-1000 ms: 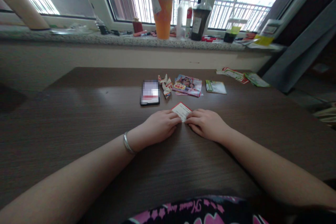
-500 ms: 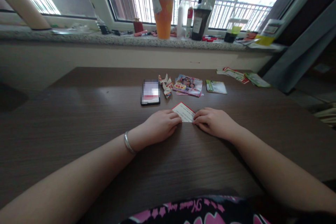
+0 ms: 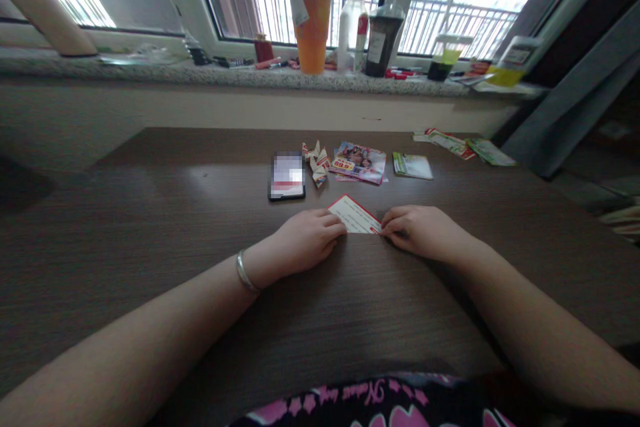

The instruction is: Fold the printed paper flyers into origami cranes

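Observation:
A folded sheet of printed paper, cream with a red edge and shaped like a triangle, lies flat on the brown table between my hands. My left hand covers its left corner, fingers bent and pressed down on it. At the right corner, the fingertips of my right hand pinch the paper's tip. Just beyond the paper are a dark-framed phone with a blurred screen, a folded paper figure and a small pile of colourful printed leaflets.
Right of the leaflets lies a green-and-white card. More paper strips are at the table's far right. Along the stone windowsill stand an orange drink cup, a clear bottle and a dark drink cup.
My right hand has slid right along the paper's lower edge to its right corner, baring more of the sheet. My left hand has stayed in place.

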`<act>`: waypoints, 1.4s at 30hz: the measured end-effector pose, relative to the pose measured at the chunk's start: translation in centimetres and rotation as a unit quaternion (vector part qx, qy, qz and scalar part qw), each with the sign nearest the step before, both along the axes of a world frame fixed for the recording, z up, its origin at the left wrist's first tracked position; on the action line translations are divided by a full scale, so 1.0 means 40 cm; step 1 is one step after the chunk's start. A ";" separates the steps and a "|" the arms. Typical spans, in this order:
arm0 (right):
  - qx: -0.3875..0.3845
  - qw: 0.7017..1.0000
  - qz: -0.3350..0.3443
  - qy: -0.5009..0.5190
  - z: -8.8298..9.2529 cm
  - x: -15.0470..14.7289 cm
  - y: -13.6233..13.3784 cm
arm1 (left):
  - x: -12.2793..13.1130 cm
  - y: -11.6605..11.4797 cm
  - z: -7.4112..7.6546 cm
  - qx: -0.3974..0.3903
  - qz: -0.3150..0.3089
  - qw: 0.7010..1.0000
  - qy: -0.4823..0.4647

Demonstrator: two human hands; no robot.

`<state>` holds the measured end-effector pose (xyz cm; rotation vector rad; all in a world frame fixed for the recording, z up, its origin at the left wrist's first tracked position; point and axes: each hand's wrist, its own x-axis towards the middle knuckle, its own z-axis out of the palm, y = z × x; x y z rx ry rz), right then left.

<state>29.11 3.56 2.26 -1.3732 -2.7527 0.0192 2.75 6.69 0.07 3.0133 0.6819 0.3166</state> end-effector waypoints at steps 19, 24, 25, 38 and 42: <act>-0.045 0.998 -0.029 -0.038 0.017 0.043 0.004 | -0.004 0.004 -0.007 -0.001 -0.005 1.000 -0.004; -0.053 0.997 -0.036 -0.040 0.016 0.047 0.005 | -0.004 0.005 -0.008 -0.005 -0.003 1.000 -0.007; -0.053 0.997 -0.037 -0.041 0.016 0.048 0.005 | -0.004 0.005 -0.008 -0.005 -0.004 1.000 -0.009; 0.025 0.996 -0.075 0.039 -0.002 0.031 0.013 | -0.005 0.004 -0.011 0.000 -0.011 1.000 -0.018; 0.023 0.994 0.037 0.103 -0.029 -0.011 0.008 | -0.001 0.003 -0.005 0.005 -0.008 1.000 -0.011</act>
